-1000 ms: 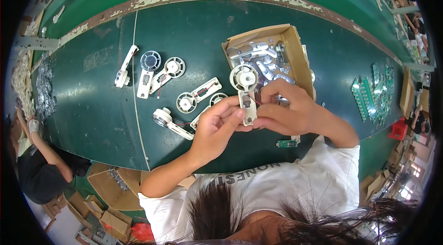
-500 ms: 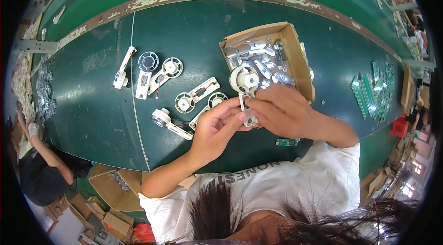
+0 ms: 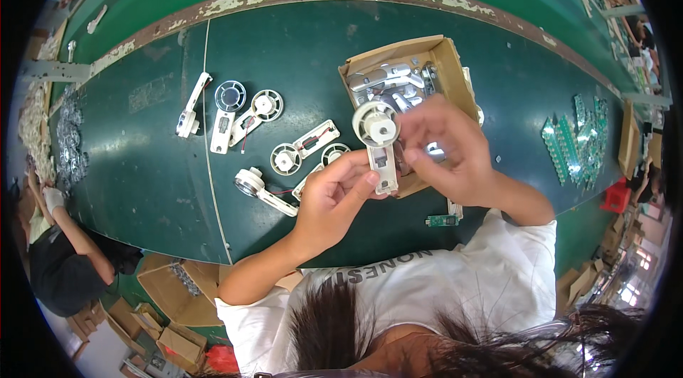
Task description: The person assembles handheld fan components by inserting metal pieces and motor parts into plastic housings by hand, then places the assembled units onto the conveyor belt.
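Note:
My left hand (image 3: 333, 196) is closed on the handle end of a white fan housing (image 3: 383, 168), thumb on its front face. The housing stands upright, with its round ring and white hub at the top and a recessed handle below. My right hand (image 3: 455, 154) is beside it on the right, raised over the near side of a cardboard box. Its thumb and fingers are apart and slightly blurred, and I see nothing between them. Several similar white fan housings (image 3: 286, 157) lie on the table to the left, some with thin red wires.
The cardboard box (image 3: 466, 93) holds silver handle-shaped shells and small parts. A small green circuit board (image 3: 442, 221) lies at the near table edge. Green board strips (image 3: 576, 139) are stacked at the right. Another person's arm (image 3: 82, 235) shows at far left, near clear plastic-like parts (image 3: 70, 139).
My right hand has moved off the housing's handle, up and to the right, and its fingers have spread. The left hand keeps holding the housing in nearly the same place.

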A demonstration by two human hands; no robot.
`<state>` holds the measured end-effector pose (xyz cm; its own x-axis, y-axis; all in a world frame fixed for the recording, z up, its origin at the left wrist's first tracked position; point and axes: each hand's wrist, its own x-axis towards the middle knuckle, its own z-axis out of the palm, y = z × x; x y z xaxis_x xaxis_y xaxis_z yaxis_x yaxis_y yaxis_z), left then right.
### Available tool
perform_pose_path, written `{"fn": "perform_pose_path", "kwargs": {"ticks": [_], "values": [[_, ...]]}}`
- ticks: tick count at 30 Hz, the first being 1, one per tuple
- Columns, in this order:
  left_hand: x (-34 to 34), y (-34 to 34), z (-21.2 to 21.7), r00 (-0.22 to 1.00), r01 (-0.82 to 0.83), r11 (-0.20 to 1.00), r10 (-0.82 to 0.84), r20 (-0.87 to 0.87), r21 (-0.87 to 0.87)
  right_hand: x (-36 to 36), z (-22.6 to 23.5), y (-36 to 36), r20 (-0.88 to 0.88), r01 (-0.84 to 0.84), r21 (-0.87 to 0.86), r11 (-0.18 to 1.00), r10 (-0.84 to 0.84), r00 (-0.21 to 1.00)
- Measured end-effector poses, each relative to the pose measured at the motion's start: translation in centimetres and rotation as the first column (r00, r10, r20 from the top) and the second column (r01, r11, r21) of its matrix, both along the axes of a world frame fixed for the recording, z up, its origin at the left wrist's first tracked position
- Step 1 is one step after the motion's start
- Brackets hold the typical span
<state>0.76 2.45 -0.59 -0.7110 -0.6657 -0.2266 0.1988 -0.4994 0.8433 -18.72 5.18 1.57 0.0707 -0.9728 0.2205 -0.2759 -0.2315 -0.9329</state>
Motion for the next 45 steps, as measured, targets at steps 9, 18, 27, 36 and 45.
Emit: {"fn": "perform_pose_path", "kwargs": {"ticks": [9, 18, 27, 36, 45], "values": [[0.1, 0.1, -0.1, 0.995, 0.071, 0.973, -0.053, 0.087, -0.22, 0.4, 0.5, -0.7, 0.242, -0.205, 0.469, 0.859, 0.099, 0.965], [-0.1, 0.5, 0.1, 0.978, 0.106, 0.884, -0.01, 0.21, -0.455, 0.9, 0.8, -0.5, 0.375, -0.245, 0.462, 0.852, 0.062, 0.925], [0.3, 0.5, 0.7, 0.9, 0.242, 0.647, 0.129, 0.416, -0.723, 1.7, 1.9, -2.1, -0.011, -0.07, 0.321, 0.944, 0.078, 0.997], [0.2, 0.4, 0.0, 0.967, 0.195, 0.98, -0.185, -0.174, 0.042, 1.1, 0.2, -2.3, -0.17, -0.045, 0.007, 0.999, 0.045, 0.984], [-0.2, 0.6, -0.4, 0.958, 0.184, 0.977, -0.155, -0.24, 0.104, 1.2, -0.1, -2.3, -0.359, -0.009, -0.242, 0.97, -0.081, 0.93]]}}
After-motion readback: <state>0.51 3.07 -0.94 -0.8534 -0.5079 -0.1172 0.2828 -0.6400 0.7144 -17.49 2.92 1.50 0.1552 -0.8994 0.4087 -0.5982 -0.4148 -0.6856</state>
